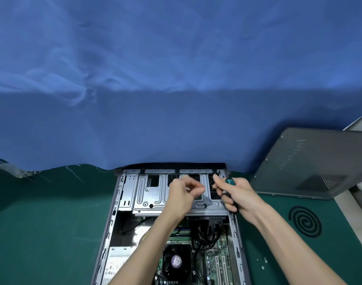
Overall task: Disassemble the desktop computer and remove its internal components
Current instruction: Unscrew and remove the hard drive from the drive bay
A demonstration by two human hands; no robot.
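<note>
Head view, nearest first: the CPU fan (176, 262), the motherboard (217, 262) and the power supply (116, 262) lie exposed in the open desktop computer (114, 223), which sits flat on the green mat (52, 212). Black cables (204, 235) run from the board up under the drive cage (151, 194). If the cage is lifted with them attached, the pull would likely strain their plugs.

Both hands hover above the cage. The left hand (182, 194) has its fingers curled, with thumb and forefinger tips brought together as if pinching something tiny. Blur hides whether anything is between them. If it is a screw, a slip would probably drop it through the cage openings or onto the board and fan below, where it would be hard to find and could short something later.

The right hand (239, 194) is wrapped around a teal-and-black screwdriver (230, 181) near the cage's right edge. Its tip is out of sight. With the hands this close, a bump could knock the pinch loose or send the tool skidding against the metal.

A few small screws (263, 262) lie loose on the mat to the right and could be swept off by a forearm. Farther right, the side panel (303, 161) rests at a tilt, and a nudge might make it slide. Behind everything hangs a blue cloth (176, 79).
</note>
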